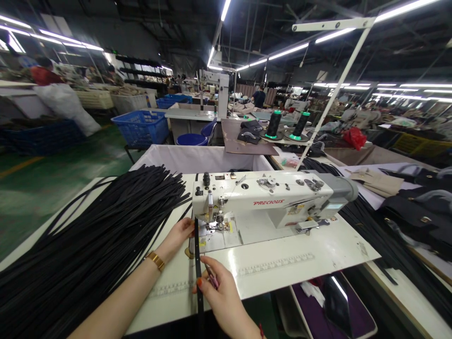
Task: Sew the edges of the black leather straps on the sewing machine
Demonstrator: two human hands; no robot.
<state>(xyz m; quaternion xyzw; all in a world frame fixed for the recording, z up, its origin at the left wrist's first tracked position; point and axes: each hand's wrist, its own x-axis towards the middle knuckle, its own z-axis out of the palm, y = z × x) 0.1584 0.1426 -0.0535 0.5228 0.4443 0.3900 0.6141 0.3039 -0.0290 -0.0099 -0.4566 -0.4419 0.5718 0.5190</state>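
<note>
A narrow black strap runs lengthwise along the left end of a white sewing machine and hangs over the table's front edge. Beside the presser foot, my left hand is closed, pinching the strap's edge with its fingertips. Nearer to me, my right hand grips the same strap between thumb and fingers. A small tool with a pinkish part, perhaps thread snips, is also tucked in that hand. Left of my left arm lies a large bundle of black straps.
Printed rulers mark the white tabletop. Two black thread cones stand behind the machine by a slanted pole. More black straps lie at right. Below, an open drawer holds a phone-like dark object.
</note>
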